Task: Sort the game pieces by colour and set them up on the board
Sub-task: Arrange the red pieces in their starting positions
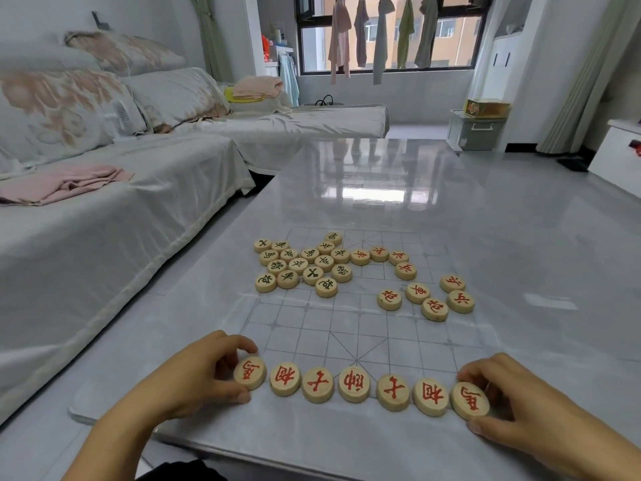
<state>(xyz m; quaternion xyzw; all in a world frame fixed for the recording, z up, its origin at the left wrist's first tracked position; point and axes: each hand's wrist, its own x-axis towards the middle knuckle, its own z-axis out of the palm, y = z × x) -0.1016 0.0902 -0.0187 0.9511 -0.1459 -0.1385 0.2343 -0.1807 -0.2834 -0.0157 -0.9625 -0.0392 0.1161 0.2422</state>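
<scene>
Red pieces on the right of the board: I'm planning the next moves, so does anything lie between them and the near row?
Nothing visible does. Only bare board grid lies between the loose red pieces and the near row. The left hand grips its left end piece, the right hand its right end piece.

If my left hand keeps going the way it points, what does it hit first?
Probably the second red piece: your left hand pinches the end piece right beside it and points rightward, toward that neighbour. The exact heading is hard to judge.
</scene>
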